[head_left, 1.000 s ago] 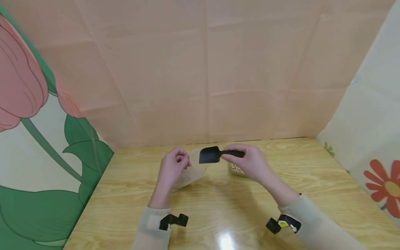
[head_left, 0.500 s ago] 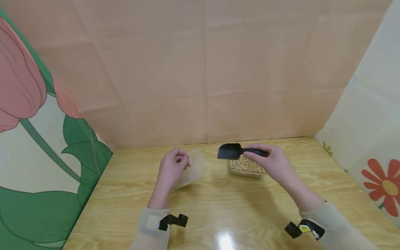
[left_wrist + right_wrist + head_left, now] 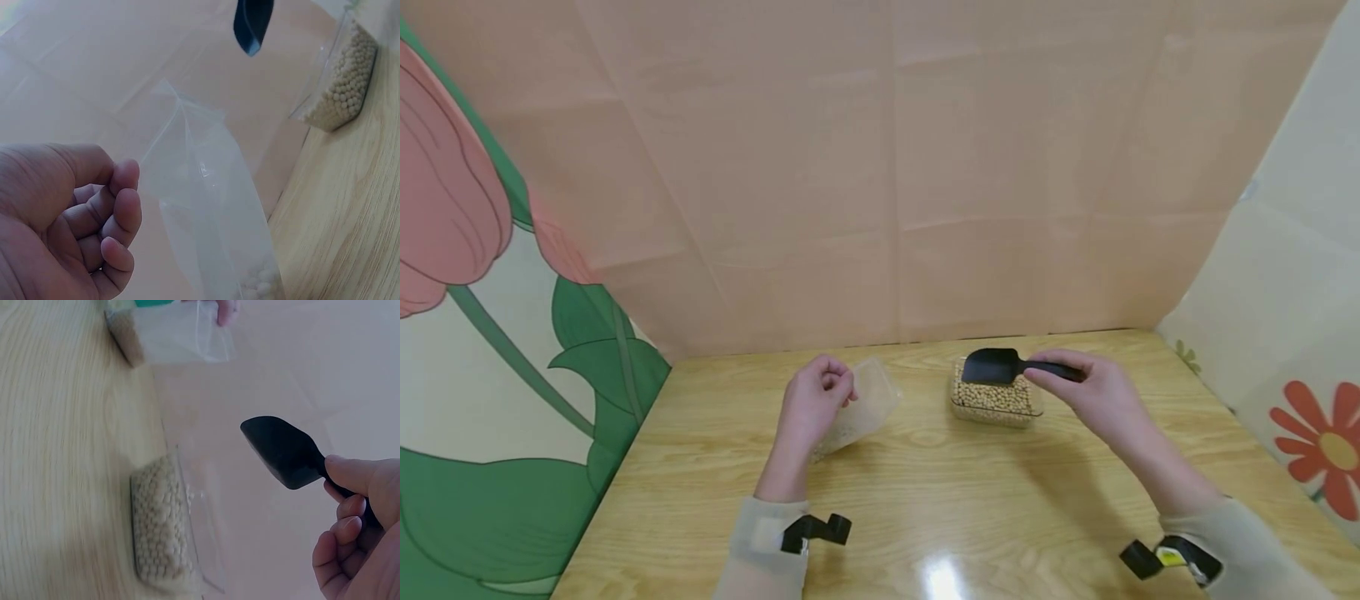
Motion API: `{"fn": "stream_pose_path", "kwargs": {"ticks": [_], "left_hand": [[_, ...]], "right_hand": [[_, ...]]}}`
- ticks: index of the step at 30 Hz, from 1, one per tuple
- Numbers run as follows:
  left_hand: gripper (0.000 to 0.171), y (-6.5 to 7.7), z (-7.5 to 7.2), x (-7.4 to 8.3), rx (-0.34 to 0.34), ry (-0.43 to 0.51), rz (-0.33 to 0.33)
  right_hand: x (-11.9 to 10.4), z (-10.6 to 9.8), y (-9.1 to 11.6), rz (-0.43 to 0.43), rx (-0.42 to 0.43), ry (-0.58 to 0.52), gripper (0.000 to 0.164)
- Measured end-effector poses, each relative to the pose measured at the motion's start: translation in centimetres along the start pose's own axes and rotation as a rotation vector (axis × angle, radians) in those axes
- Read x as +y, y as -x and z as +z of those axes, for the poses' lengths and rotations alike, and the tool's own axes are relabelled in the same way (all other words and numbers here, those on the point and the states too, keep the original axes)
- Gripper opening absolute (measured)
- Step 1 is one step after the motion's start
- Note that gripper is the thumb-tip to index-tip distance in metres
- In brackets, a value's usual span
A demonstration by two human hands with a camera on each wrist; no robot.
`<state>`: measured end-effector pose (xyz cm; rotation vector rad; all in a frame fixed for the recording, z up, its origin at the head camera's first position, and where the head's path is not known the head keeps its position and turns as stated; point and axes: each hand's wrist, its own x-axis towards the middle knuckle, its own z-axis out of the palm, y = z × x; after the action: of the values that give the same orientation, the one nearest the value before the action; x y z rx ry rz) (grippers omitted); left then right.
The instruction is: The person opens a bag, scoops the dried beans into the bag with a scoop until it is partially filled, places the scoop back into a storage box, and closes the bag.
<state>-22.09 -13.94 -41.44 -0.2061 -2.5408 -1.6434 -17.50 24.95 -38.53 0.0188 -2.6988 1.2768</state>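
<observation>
Backdrop: one pink sheet, creased, rising at the far edge of the table.
Table: one wooden table; wood shows between bag and tub, and a broad stretch lies on the near side of both.
Arms: two, in pale sleeves, reaching in from the near side, well apart.
Right hand: the right hand pinches the scoop's handle, thumb on the near side, raised to the right of the tub.
Left hand: the left hand has curled fingers, thumb and fingertip pinching the bag's edge.
Tub: one clear tub, right of centre, towards the far edge.
Bag: one translucent bag, just right of the left hand.
Scoop: one black scoop, above the tub, blade pointing left.
Beans: pale beans in tub and bag bottom, too many to count.
</observation>
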Motion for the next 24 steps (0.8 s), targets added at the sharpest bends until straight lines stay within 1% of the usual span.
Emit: {"fn": "stream_pose_path", "kwargs": {"ticks": [4,11,15,24], "left_hand": [[0.008,0.0,0.0,0.1,-0.004,0.000,0.002],[0.009,0.0,-0.1,0.2,-0.008,0.002,0.001],[0.009,0.1,-0.1,0.3,-0.007,0.001,0.002],[0.008,0.1,-0.1,0.2,-0.003,0.011,0.000]], "right_hand": [[1.1,-0.5,0.0,-0.003,0.013,0.029,0.047],[2.9,-1.4,-0.4,-0.023,0.029,0.119,0.046],[3.7,-1.9,-0.5,-0.016,0.015,0.134,0.045],[4.7,-2.9,-0.9,-0.008,-0.032,0.180,0.049]]}}
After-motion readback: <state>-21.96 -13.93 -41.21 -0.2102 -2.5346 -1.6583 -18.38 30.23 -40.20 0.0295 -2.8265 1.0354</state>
